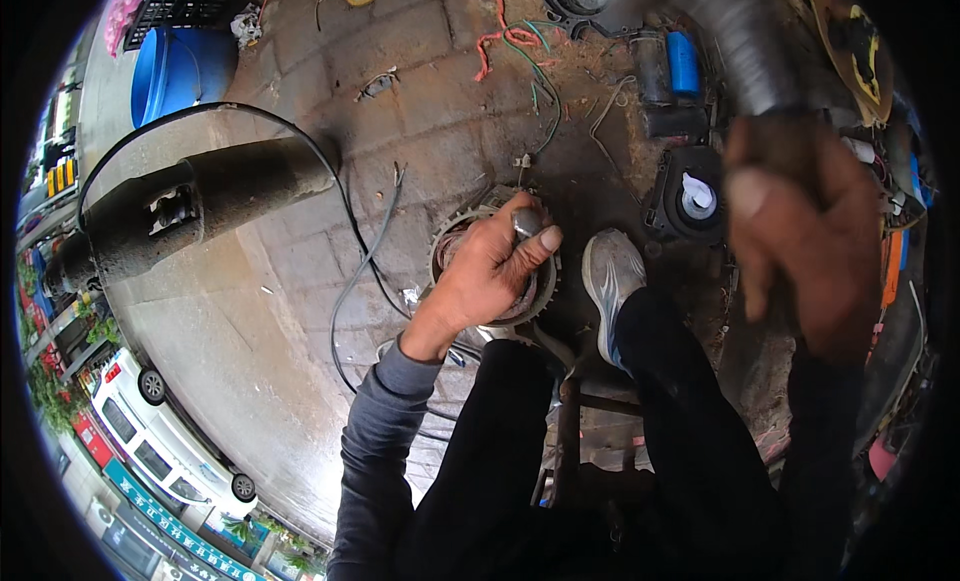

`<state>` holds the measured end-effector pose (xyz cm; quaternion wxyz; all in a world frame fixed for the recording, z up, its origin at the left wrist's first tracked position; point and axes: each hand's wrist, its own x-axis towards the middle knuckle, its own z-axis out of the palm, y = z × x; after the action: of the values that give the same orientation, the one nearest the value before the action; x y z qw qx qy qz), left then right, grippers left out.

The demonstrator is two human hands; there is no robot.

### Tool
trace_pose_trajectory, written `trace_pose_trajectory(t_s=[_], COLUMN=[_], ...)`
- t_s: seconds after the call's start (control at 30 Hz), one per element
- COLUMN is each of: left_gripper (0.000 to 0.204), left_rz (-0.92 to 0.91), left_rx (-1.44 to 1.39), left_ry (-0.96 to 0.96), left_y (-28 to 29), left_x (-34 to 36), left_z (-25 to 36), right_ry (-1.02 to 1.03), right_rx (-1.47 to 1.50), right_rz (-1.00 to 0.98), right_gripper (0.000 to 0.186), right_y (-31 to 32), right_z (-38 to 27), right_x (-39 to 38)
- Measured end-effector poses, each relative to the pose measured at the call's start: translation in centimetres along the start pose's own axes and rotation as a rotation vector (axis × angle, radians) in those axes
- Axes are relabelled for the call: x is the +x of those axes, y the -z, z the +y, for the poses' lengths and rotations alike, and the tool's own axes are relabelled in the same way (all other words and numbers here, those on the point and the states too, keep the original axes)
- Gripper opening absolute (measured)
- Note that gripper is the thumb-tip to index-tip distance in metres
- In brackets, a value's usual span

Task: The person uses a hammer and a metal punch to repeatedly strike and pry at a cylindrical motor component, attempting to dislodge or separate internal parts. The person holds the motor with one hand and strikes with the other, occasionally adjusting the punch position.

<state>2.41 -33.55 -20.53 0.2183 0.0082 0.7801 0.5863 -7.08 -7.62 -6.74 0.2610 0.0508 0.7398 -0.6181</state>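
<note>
The left hand [487, 271] is closed around a metal punch-like tool [526, 222], thumb along one side and the rounded steel end exposed above the grip. It is positioned over a ring-shaped motor stator [546, 284] with a toothed rim and reddish windings, located on the paved ground [400, 131] in front of the person's knees, just left of a grey shoe [610, 279]. Whether the tool's lower end touches the windings cannot be determined, the hand covering it.

The right hand [805, 221] is raised to the right of the stator, well apart from it, fingers wrapped around a long grey tool [745, 51]. Both are blurred; the tool is possibly a hammer, but its kind is not confirmed.

Toward the left edge of the paved ground lies a dark cylindrical housing [255, 181], with a black cable [345, 196] looping over it. A blue bucket [190, 71] stands near the far left corner. Red cord [487, 31] lies toward the far edge. Along the right side are a blue cylinder [683, 64] and a black round-centred part [688, 213] bearing white paper [697, 192].
</note>
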Motion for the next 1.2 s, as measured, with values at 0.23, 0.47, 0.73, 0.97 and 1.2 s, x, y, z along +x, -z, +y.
trace_pose_trajectory(t_s=[0.23,0.47,0.73,0.97,1.2], left_gripper=[0.032,0.026,0.034,0.028,0.037], left_rz=[0.035,0.008,0.033,-0.023,-0.003], left_rx=[-0.059,-0.06,-0.093,0.009,-0.036], left_ry=[-0.045,-0.048,-0.01,-0.014,-0.023], left_y=[-0.2,0.3,-0.1,0.3,-0.2], left_x=[0.3,0.4,0.3,0.4,0.5], left_z=[0.3,0.2,0.4,0.5,-0.1], right_ry=[-0.092,-0.015,-0.105,-0.069,0.175], right_rx=[-0.496,-0.037,-0.401,-0.081,-0.436], right_rz=[-0.528,-0.098,-0.516,-0.061,-0.376], right_gripper=[0.024,0.017,0.023,0.016,0.023], right_y=[-2.7,0.5,-2.4,-1.6,-2.8], right_z=[4.6,0.6,5.4,-1.8,5.6], right_x=[1.1,-0.4,0.8,-0.9,0.4])
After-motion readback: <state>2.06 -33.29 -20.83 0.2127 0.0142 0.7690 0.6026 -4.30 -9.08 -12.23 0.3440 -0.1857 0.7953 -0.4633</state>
